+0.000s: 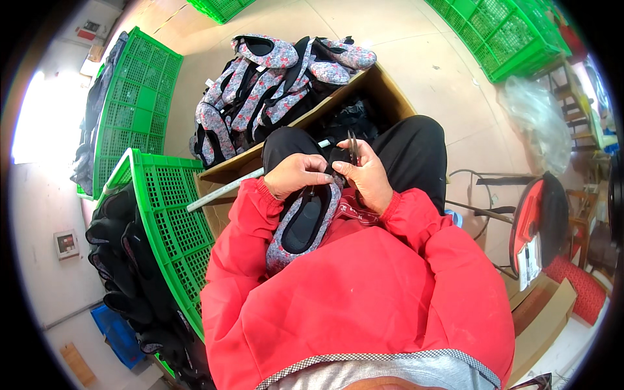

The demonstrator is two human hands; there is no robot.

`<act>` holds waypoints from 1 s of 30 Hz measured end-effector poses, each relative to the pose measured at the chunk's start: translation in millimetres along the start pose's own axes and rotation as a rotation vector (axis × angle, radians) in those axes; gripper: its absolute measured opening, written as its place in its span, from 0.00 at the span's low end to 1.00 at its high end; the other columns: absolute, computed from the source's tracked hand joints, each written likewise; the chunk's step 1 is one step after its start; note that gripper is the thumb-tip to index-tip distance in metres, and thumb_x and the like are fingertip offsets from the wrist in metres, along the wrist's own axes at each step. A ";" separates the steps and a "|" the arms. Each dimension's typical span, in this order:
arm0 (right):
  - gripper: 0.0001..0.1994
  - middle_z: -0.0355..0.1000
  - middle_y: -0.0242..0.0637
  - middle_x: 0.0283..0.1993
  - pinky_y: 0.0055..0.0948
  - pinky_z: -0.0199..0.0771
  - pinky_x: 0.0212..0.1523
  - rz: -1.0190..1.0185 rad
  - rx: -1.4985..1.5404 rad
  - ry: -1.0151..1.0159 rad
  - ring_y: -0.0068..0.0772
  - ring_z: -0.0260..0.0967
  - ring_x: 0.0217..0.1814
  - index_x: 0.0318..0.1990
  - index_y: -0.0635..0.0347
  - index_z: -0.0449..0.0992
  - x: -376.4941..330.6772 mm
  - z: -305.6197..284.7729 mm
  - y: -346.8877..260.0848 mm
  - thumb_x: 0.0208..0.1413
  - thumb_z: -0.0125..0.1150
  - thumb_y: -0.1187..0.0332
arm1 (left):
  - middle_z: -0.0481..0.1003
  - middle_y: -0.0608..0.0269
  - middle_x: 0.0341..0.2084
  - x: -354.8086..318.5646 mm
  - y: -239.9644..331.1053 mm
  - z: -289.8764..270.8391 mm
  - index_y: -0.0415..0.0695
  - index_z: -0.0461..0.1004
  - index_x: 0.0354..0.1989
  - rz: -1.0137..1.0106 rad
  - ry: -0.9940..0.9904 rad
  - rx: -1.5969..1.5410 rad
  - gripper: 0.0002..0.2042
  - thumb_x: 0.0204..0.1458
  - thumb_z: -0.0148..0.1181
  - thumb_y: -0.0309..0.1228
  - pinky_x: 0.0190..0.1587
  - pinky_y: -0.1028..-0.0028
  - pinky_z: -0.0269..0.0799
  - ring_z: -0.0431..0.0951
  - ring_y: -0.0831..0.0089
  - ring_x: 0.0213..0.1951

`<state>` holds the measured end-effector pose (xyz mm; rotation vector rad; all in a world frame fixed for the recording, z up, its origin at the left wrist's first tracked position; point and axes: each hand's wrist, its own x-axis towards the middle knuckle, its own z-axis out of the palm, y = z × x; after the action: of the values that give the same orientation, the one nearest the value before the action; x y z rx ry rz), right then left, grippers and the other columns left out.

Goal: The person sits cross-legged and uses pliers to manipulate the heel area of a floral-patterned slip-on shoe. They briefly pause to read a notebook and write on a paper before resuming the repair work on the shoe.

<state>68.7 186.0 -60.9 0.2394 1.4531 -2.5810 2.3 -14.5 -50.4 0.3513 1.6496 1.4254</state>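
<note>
A grey slipper (277, 250) with a red floral pattern and black lining lies in my lap, its opening facing up. My left hand (298, 174) is closed on its far end, thumb pointing right. Beside it, my right hand (369, 177) is closed around small dark metal snips (353, 146), whose blades point up and away. The right thumb and fingertips are close to the slipper's far end; whether they touch it I cannot tell.
Beyond my knees, a pile of floral slippers (266, 84) rests against a cardboard box (383, 88) with dark items inside. Green crates (172, 214) stand at left, the nearest holding dark slippers (123, 260). A white rod (224, 190) crosses the box. A round stool (530, 218) is at right.
</note>
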 end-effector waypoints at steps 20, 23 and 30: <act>0.13 0.72 0.29 0.34 0.16 0.53 0.23 0.551 -0.285 -0.308 0.12 0.53 0.24 0.48 0.56 0.67 -27.2 -43.9 -29.0 0.69 0.49 0.57 | 0.79 0.62 0.28 15.6 -1.1 -0.5 0.35 0.79 0.32 -0.144 0.046 -0.307 0.08 0.57 0.60 0.28 0.42 0.78 0.69 0.76 0.77 0.33; 0.12 0.71 0.30 0.35 0.15 0.52 0.22 0.597 -0.267 -0.344 0.12 0.52 0.24 0.47 0.58 0.66 -25.0 -35.2 -28.8 0.68 0.52 0.59 | 0.77 0.66 0.26 16.7 -1.0 0.0 0.37 0.78 0.31 -0.164 0.075 -0.303 0.07 0.57 0.60 0.28 0.38 0.80 0.67 0.74 0.80 0.30; 0.11 0.69 0.31 0.33 0.15 0.46 0.18 0.656 -0.274 -0.329 0.12 0.48 0.20 0.45 0.59 0.66 -14.1 -23.3 -26.5 0.67 0.52 0.60 | 0.70 0.74 0.22 17.0 4.9 3.4 0.43 0.76 0.27 -0.211 0.085 -0.300 0.06 0.56 0.59 0.28 0.31 0.82 0.60 0.67 0.86 0.26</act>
<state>77.7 220.5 -47.7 0.1986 1.3055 -1.7867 -6.1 1.2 -53.2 -0.0532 1.4623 1.5137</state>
